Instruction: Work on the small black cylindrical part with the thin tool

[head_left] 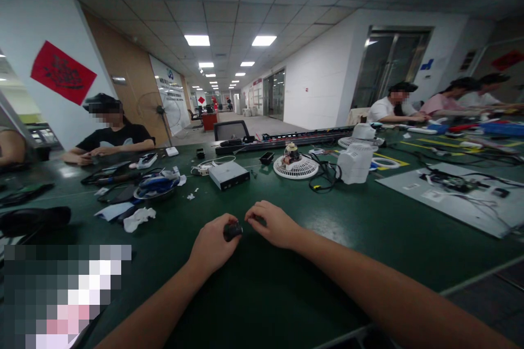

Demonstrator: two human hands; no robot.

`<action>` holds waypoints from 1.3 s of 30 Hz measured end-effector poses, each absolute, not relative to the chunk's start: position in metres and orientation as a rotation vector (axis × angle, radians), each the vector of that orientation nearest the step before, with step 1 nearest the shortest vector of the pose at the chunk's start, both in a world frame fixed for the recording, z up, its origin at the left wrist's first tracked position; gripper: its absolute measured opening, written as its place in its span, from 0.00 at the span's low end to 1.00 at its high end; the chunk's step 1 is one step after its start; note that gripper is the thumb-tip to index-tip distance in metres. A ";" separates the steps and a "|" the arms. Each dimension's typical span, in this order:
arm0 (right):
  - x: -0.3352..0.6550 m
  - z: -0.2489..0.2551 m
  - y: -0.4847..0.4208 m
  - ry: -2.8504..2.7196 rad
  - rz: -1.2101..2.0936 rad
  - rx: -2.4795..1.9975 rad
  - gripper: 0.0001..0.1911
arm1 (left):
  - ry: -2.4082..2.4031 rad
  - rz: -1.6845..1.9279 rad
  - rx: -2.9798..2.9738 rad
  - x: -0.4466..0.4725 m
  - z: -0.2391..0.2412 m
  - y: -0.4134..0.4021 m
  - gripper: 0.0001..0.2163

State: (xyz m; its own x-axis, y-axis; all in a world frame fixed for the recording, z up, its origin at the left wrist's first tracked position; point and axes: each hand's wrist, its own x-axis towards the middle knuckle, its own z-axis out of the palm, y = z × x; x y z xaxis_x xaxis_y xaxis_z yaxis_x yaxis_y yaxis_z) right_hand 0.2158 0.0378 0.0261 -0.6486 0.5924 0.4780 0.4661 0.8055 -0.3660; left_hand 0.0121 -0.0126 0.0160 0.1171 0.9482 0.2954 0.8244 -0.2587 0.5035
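Observation:
My left hand (215, 245) is closed around a small black cylindrical object (233, 231), just above the green table. Its end facing my right hand looks paler, and the rest is partly covered by my fingers. Close beside it, apart from the object, is my right hand (276, 224) with fingers curled and the fingertips drawn toward the thumb. Whatever may lie between those fingertips is too small or hidden to make out. Beyond both hands stands a silver and black box-shaped drive (230, 175) with a white cable (213, 165) behind it.
A white fan grille with a motor (295, 164), a white housing (354, 163) and black cables (325, 177) lie farther back. To the right is a grey panel with circuitry (442, 204). Crumpled tissue (139, 219) and tangled parts lie left. Other people sit around the table.

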 end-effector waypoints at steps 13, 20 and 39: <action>0.212 0.023 0.040 -2.204 0.504 -0.926 0.06 | 1.669 0.924 2.281 0.014 0.019 -0.019 0.11; 0.214 0.022 0.042 -2.333 0.321 -0.637 0.07 | 1.605 0.942 2.367 0.013 0.018 -0.019 0.11; 0.217 0.026 0.036 -2.293 0.343 -0.751 0.10 | 1.208 0.945 2.710 0.004 0.014 -0.017 0.14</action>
State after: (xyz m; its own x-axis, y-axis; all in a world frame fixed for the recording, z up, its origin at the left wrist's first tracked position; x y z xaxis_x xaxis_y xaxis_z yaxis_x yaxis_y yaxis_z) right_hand 0.2169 0.0357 0.0264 -0.5947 0.6023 0.5325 0.4199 0.7975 -0.4332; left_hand 0.0040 -0.0175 0.0141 0.5147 0.6836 0.5174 0.6669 -0.6985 0.2595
